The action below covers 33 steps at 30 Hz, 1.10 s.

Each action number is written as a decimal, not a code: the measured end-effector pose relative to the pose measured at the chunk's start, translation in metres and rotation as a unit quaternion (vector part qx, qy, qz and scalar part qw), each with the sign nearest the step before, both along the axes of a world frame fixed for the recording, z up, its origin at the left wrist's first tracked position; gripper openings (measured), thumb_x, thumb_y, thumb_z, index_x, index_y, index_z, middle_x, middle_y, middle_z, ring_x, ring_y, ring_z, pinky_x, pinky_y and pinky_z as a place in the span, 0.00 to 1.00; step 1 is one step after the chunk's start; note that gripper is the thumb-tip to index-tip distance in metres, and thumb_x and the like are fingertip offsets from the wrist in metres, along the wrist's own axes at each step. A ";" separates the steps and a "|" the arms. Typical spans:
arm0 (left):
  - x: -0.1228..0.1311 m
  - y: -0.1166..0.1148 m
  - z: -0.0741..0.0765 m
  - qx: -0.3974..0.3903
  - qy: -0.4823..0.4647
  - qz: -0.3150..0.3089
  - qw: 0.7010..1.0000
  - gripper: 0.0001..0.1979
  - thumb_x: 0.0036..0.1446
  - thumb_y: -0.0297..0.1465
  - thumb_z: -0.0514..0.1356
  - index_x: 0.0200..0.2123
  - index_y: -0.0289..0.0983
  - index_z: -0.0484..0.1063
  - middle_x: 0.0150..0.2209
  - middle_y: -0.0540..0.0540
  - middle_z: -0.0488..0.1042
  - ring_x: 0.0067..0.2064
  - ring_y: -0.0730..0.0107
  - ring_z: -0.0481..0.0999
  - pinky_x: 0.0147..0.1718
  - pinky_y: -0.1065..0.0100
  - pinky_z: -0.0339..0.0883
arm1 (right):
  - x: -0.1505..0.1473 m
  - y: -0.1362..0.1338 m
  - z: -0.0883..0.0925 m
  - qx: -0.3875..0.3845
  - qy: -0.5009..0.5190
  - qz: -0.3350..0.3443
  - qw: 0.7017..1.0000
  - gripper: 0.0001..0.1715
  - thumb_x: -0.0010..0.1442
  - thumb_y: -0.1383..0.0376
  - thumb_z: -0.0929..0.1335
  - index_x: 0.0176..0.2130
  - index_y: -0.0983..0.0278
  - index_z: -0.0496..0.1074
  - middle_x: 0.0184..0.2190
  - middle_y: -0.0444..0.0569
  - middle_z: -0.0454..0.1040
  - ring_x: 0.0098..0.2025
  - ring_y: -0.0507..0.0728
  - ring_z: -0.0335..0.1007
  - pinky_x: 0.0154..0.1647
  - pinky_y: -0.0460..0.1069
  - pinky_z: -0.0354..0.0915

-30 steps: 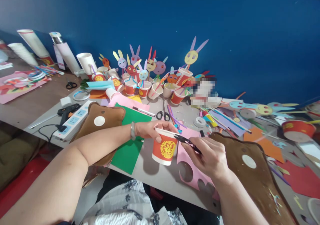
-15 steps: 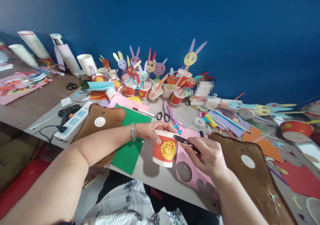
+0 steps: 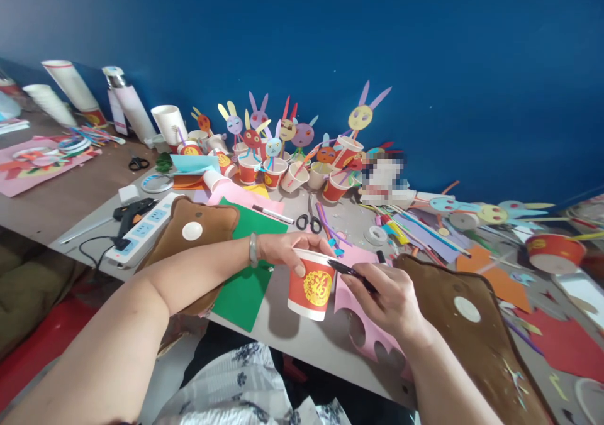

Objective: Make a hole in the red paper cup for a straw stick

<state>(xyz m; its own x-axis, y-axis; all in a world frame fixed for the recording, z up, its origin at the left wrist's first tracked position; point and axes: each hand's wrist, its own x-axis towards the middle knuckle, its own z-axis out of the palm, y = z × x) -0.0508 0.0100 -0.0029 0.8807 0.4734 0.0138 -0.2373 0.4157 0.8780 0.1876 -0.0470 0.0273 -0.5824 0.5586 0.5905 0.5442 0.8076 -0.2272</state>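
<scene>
A red and white paper cup point(image 3: 315, 287) with a yellow round emblem stands upright in my left hand point(image 3: 287, 250), whose fingers close around its upper rim. My right hand point(image 3: 389, 296) is closed on a black-handled tool point(image 3: 352, 271), probably small scissors, and its tip meets the cup's rim on the right side. Pink paper point(image 3: 349, 299) with round cut-outs lies under and beside my right hand. Left of the cup is a sheet of green paper point(image 3: 245, 293).
Rabbit-faced paper figures point(image 3: 274, 147) in cups line the back. Black scissors point(image 3: 309, 222) and a marker point(image 3: 272, 214) lie behind the cup. Brown cushions point(image 3: 443, 293) flank the work area. A white power strip point(image 3: 141, 229) and glue gun point(image 3: 128, 214) are at left.
The black-handled tool looks more closed at the cup's rim than before. The view has shifted slightly, and the pink paper beneath my right hand has changed position.
</scene>
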 end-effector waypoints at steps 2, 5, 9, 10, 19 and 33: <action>0.000 0.000 0.000 -0.003 0.001 -0.003 1.000 0.33 0.26 0.31 0.77 0.42 0.37 0.76 0.40 0.44 0.78 0.39 0.64 0.78 0.41 0.64 0.71 | 0.000 0.000 0.000 0.000 -0.001 0.001 1.000 0.12 0.65 0.64 0.67 0.29 0.64 0.69 0.16 0.39 0.61 0.18 0.48 0.54 0.21 0.45 0.53; 0.000 0.000 -0.001 -0.003 0.003 -0.002 1.000 0.34 0.24 0.30 0.77 0.42 0.37 0.76 0.41 0.44 0.78 0.40 0.63 0.77 0.41 0.64 0.70 | 0.000 0.000 0.000 0.000 -0.002 0.004 1.000 0.12 0.65 0.64 0.66 0.29 0.64 0.69 0.16 0.39 0.61 0.18 0.48 0.54 0.21 0.45 0.53; -0.001 0.000 -0.002 -0.001 0.001 -0.008 1.000 0.35 0.23 0.28 0.77 0.42 0.37 0.76 0.42 0.44 0.77 0.40 0.63 0.77 0.41 0.64 0.70 | 0.001 0.001 -0.003 0.001 0.009 0.014 1.000 0.11 0.64 0.65 0.67 0.29 0.64 0.69 0.16 0.39 0.61 0.18 0.48 0.54 0.21 0.45 0.53; -0.001 0.000 -0.002 -0.003 -0.001 -0.011 1.000 0.35 0.24 0.28 0.77 0.43 0.38 0.76 0.42 0.44 0.77 0.40 0.63 0.77 0.40 0.65 0.70 | 0.001 0.001 -0.003 0.000 0.014 0.018 1.000 0.10 0.64 0.65 0.68 0.30 0.64 0.69 0.17 0.39 0.61 0.19 0.48 0.55 0.21 0.45 0.53; 0.001 -0.002 0.004 -0.005 -0.028 -0.033 0.999 0.34 0.30 0.33 0.76 0.46 0.36 0.77 0.42 0.43 0.78 0.41 0.62 0.78 0.42 0.65 0.70 | -0.010 -0.003 0.000 -0.057 0.081 0.040 0.994 0.15 0.68 0.61 0.64 0.29 0.63 0.67 0.15 0.39 0.61 0.17 0.48 0.55 0.19 0.43 0.53; -0.001 0.002 0.002 -0.057 -0.026 -0.009 0.998 0.38 0.29 0.33 0.77 0.49 0.35 0.74 0.42 0.42 0.78 0.41 0.63 0.77 0.42 0.65 0.70 | -0.004 -0.010 0.000 -0.087 0.159 0.043 0.983 0.10 0.65 0.58 0.66 0.34 0.61 0.68 0.18 0.40 0.63 0.17 0.48 0.53 0.19 0.46 0.53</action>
<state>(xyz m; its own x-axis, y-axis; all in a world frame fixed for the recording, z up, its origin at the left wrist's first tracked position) -0.0515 0.0116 -0.0005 0.8891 0.4577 0.0060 -0.2718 0.5173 0.8115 0.1832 -0.0566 0.0268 -0.4336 0.6242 0.6499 0.3550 0.7812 -0.5134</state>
